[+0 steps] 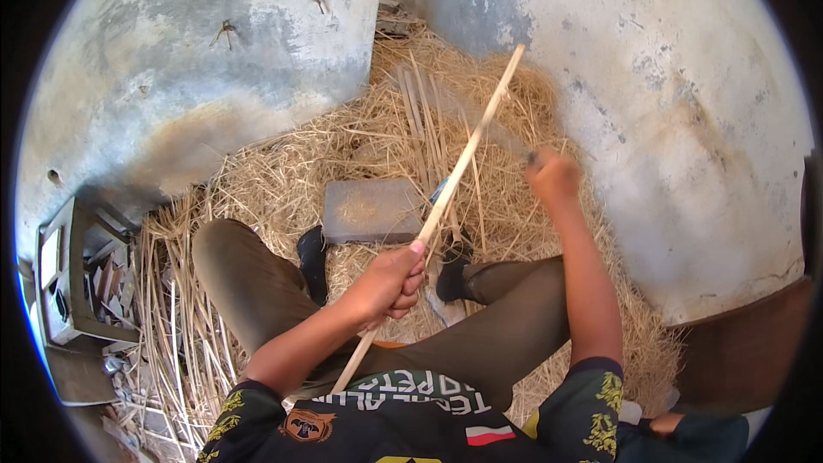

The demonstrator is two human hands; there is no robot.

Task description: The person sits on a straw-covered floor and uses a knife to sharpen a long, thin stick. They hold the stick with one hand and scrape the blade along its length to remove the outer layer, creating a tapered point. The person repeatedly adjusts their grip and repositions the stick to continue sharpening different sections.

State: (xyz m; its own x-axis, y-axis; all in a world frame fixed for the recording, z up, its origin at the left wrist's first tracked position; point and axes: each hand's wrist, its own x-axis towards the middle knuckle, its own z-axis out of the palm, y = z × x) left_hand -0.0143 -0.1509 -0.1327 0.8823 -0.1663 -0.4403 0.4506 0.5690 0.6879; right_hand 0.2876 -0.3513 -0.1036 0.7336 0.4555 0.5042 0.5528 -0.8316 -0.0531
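Observation:
A long pale bamboo strip point(474, 144) slants across the middle, its far end raised toward the back right. My left hand point(383, 285) is closed around its lower part, thumb lying along it, and the near end passes under my forearm to my lap. To the right, my right hand point(553, 178) is closed on the dark handle of a large knife point(513, 142). Motion smears its blade, which points up and to the left, close to the strip; whether they touch I cannot tell. A grey block point(371, 209) rests on the shavings between my feet.
Straw-like shavings point(283, 180) cover the floor around my legs. Several thin strips point(416, 116) lie beyond the block, with more point(184, 326) at the left. A wooden frame point(81, 274) holding scraps stands far left. Worn walls point(660, 120) close in the back and right.

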